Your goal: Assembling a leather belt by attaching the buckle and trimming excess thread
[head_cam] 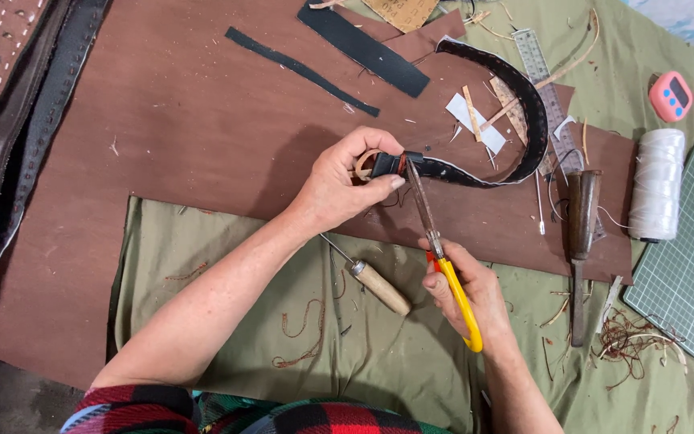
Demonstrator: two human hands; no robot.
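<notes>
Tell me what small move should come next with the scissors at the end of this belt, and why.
Probably close the blades in a short snip. The left hand pinches the black belt at its buckle end, and the yellow-handled scissors in the right hand already have their tips against that end. What exactly lies between the blades is too small to tell.

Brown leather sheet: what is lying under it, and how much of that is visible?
The brown leather sheet lies on an olive green cloth, which shows below and to the right of it. What the cloth looks like beneath the sheet, or whether anything else lies there, is covered.
</notes>
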